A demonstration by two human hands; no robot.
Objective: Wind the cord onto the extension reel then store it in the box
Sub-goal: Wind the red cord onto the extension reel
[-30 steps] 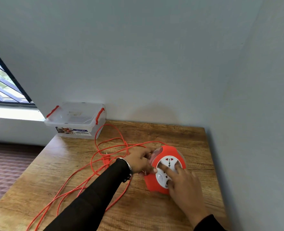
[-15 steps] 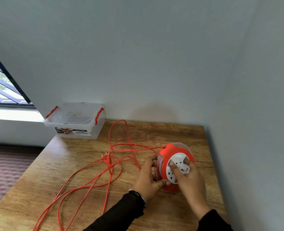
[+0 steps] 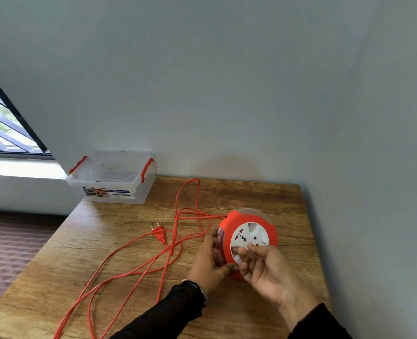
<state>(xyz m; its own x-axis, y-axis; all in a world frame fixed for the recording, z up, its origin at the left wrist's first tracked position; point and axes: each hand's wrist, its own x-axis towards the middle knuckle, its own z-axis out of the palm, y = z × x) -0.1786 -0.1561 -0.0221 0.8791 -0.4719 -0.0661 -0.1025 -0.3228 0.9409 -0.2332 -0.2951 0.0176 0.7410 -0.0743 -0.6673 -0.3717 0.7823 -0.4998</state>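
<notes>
An orange extension reel (image 3: 263, 222) with a white socket face stands on edge at the right of the wooden table (image 3: 104, 241). My left hand (image 3: 208, 263) grips its left rim, thumb under the front edge. My right hand (image 3: 263, 270) touches the white face with its fingertips, fingers bent. The orange cord (image 3: 139, 270) runs from the reel in loose loops across the table and off the front edge. Its two-pin plug (image 3: 159, 232) lies left of the reel. A clear plastic box (image 3: 112, 177) with red latches and its lid on sits at the back left corner.
Grey walls close the table in at the back and right. A window (image 3: 4, 128) is at the far left, with patterned floor (image 3: 11, 248) below the table's left edge.
The reel has been lifted from lying tilted to standing on edge. The cord loops have shifted toward the reel and the plug has slid right. My left hand moved from the cord to the reel's rim.
</notes>
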